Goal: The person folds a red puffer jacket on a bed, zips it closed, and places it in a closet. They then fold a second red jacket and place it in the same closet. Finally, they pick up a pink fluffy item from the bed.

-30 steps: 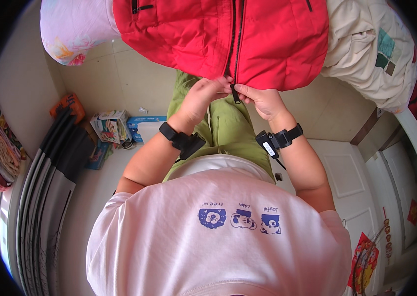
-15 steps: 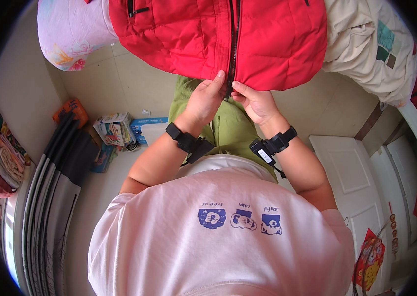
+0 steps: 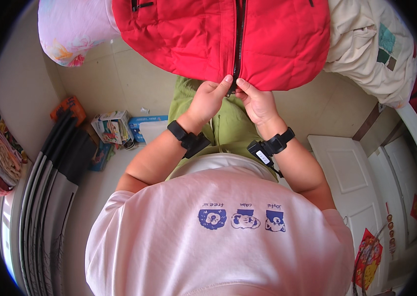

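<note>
A red quilted jacket (image 3: 183,39) lies spread at the top of the view, its hem toward me. Its dark front zipper (image 3: 239,44) runs down the middle to the hem. My left hand (image 3: 208,100) pinches the bottom of the zipper's left edge between thumb and fingers. Just beside it, my right hand (image 3: 258,101) grips the right edge at the hem, thumb on top. The two hands nearly touch, and the zipper's lower end shows between them. What exactly sits under the fingertips is hidden.
Pale floral bedding (image 3: 72,29) lies left of the jacket, crumpled cream cloth (image 3: 361,49) to its right. Lower left stand tall dark panels (image 3: 53,192), near boxes and books (image 3: 112,127) on the floor. A white panelled door (image 3: 341,167) is at the right.
Both hands keep hold of the jacket hem. The left hand has shifted slightly right, closer to the right one, and the jacket's lower front has moved a little to the right.
</note>
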The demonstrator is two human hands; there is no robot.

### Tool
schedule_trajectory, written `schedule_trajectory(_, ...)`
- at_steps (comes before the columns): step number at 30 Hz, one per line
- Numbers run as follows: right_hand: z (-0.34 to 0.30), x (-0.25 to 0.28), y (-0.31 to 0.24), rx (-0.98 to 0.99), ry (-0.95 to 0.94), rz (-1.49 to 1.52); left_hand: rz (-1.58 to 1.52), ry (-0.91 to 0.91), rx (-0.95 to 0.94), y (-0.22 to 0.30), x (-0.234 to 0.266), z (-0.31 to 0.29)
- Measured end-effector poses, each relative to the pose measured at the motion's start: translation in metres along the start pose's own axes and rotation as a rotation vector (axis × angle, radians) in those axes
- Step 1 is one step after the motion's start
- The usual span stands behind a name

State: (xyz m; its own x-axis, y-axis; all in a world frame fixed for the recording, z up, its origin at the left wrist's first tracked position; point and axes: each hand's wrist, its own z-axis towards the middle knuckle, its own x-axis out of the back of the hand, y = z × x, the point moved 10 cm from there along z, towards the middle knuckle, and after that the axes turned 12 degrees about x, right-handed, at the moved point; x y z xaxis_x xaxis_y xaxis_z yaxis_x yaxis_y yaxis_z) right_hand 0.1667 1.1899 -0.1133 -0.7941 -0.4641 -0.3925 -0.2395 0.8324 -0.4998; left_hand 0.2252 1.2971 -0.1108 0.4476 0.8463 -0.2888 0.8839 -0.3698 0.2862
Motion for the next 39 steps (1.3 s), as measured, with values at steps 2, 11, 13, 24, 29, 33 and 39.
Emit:
schedule_trajectory(2,0.001,0.000,-0.005,0.063,0.009,-0.016,0.027,0.022,-0.028,0.000,0.000,-0.002)
schedule_trajectory(11,0.001,-0.013,-0.004,0.037,-0.018,0.004,-0.432,0.002,-0.081,0.005,0.007,-0.003)
schedule_trajectory(13,0.001,-0.016,-0.008,0.061,-0.026,0.013,-0.316,-0.049,-0.104,0.012,0.006,-0.006)
schedule_trajectory(24,0.006,-0.008,0.013,-0.119,0.013,0.147,-0.427,-0.249,-0.022,0.007,-0.009,-0.010)
schedule_trajectory(29,-0.023,0.006,0.001,-0.453,-0.154,-0.277,-0.444,-0.226,0.013,0.001,-0.008,-0.013)
schedule_trajectory(33,-0.027,-0.001,-0.046,-0.193,-0.388,-0.950,-0.356,-0.199,-0.012,0.005,-0.006,-0.014)
schedule_trajectory(39,-0.033,-0.100,-0.109,1.006,-0.650,-1.496,-0.264,-0.131,-0.040,0.010,-0.002,-0.017)
